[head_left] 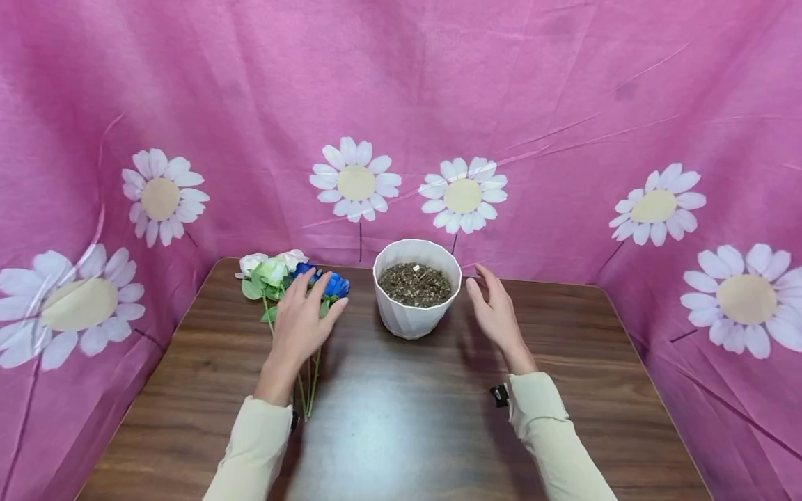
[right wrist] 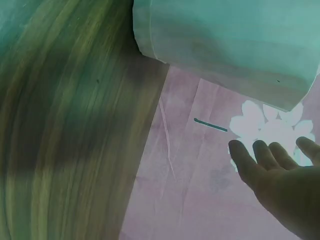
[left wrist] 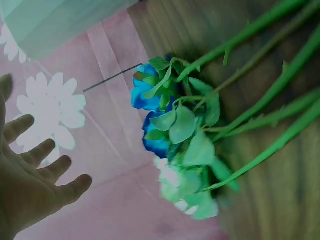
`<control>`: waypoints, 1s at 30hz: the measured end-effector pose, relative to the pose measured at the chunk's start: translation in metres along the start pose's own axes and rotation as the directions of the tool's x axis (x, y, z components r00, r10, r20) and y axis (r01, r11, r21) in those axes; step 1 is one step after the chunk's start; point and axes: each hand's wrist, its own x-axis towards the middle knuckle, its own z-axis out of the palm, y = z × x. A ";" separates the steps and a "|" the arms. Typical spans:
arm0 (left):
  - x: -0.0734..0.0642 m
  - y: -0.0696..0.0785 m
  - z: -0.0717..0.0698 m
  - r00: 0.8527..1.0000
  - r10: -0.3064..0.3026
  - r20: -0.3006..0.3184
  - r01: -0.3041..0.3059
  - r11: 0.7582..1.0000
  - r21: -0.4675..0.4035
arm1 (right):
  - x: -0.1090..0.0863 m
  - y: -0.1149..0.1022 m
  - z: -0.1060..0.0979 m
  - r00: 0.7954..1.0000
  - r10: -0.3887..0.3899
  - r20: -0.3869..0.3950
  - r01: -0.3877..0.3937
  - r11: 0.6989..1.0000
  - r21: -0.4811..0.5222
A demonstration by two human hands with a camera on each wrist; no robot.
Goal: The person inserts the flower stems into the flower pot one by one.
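Observation:
A white faceted pot (head_left: 413, 322) with dark soil (head_left: 415, 284) in it stands near the table's back edge. To its left lies a bunch of artificial roses, with blue roses (head_left: 337, 284), white ones (head_left: 253, 263) and long green stems (left wrist: 270, 107). My left hand (head_left: 302, 321) hovers over the bunch with spread fingers and holds nothing; the left wrist view shows it apart from the flowers. My right hand (head_left: 497, 311) is just right of the pot, fingers extended, holding nothing. In the right wrist view a gap separates that hand (right wrist: 280, 182) from the pot (right wrist: 225, 50).
The brown wooden table (head_left: 388, 431) reaches toward me between both forearms. A pink cloth (head_left: 401, 83) printed with large white daisies hangs behind it and along both sides. Dark wrist devices (head_left: 499, 396) sit at the cream sleeve cuffs.

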 end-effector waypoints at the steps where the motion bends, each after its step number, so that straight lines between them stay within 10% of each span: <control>1: -0.002 -0.002 -0.001 1.000 -0.019 0.006 0.019 1.000 -0.022 | 0.001 0.000 0.002 1.000 0.004 -0.008 -0.004 1.000 0.023; 15: -0.015 -0.033 -0.007 0.963 -0.270 0.010 0.265 0.937 -0.226 | 0.009 0.002 0.010 0.997 0.074 -0.033 -0.063 0.967 0.247; 24: -0.025 -0.051 0.004 0.892 -0.446 -0.075 0.369 0.814 -0.448 | 0.010 0.004 0.016 0.999 0.041 -0.017 -0.032 0.938 0.346; 30: -0.031 -0.072 0.013 0.798 -0.596 -0.088 0.437 0.674 -0.595 | 0.010 0.011 0.025 0.996 0.088 0.015 -0.086 0.907 0.411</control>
